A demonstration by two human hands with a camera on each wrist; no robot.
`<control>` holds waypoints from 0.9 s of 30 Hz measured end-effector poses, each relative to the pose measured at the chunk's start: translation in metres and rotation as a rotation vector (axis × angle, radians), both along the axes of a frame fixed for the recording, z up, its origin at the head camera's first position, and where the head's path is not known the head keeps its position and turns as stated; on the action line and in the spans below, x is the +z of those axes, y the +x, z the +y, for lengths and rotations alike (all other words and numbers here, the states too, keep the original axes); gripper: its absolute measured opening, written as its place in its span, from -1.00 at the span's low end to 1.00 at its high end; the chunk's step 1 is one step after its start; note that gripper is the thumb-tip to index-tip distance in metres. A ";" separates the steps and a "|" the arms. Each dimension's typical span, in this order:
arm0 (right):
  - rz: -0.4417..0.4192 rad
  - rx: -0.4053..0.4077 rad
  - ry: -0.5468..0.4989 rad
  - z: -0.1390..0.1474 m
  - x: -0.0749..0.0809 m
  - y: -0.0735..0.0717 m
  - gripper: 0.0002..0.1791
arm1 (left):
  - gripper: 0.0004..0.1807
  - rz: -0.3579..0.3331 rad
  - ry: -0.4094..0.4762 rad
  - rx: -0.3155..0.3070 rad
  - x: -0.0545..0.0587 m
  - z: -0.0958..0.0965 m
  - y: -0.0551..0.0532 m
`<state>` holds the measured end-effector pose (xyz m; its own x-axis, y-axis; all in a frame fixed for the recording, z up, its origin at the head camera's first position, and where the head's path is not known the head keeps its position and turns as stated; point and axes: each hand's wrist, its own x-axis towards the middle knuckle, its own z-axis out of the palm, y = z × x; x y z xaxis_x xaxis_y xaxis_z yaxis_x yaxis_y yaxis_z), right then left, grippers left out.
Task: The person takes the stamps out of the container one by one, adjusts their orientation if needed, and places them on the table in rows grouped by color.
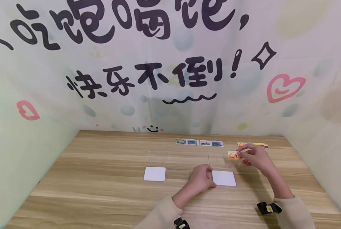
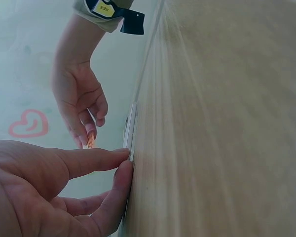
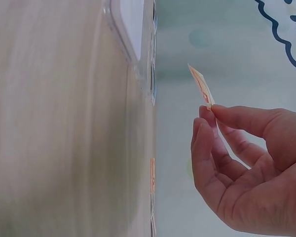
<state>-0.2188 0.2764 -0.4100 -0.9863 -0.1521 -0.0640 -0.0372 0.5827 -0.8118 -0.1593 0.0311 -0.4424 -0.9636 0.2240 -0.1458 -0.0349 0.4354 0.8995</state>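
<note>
My right hand (image 1: pixel 256 156) pinches a small orange-and-cream postage stamp (image 1: pixel 233 155) by its edge, between thumb and fingertips. In the right wrist view the stamp (image 3: pixel 201 85) tilts up from the fingertips, raised off the table. On the table, my left hand (image 1: pixel 200 178) holds the left side of a clear plastic case with a white card (image 1: pixel 224 178) in it, thumb and index finger at the left corners. The case (image 2: pixel 130 127) shows edge-on in the left wrist view. Its transparent lid (image 1: pixel 216 161) lies opened away from me, hard to see.
A second white card (image 1: pixel 154 174) lies to the left, with a faint clear lid (image 1: pixel 157 156) beyond it. Blue-green stamps (image 1: pixel 187 142) sit in a row at the back. Yellow-orange stamps (image 1: pixel 261 146) lie behind my right hand. A printed cloth backdrop (image 1: pixel 170 117) rises behind the table.
</note>
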 end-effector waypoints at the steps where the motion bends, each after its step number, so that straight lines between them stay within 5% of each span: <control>1: 0.000 -0.003 -0.002 0.000 0.000 0.000 -0.70 | -0.48 -0.002 0.002 0.001 0.000 0.000 0.000; 27: 0.032 -0.060 -0.027 0.004 -0.005 -0.004 -0.66 | -0.49 0.004 0.009 -0.010 0.000 0.000 0.000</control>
<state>-0.2225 0.2808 -0.4154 -0.9952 -0.0934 -0.0287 -0.0289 0.5622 -0.8265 -0.1595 0.0307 -0.4426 -0.9618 0.2354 -0.1395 -0.0264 0.4276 0.9036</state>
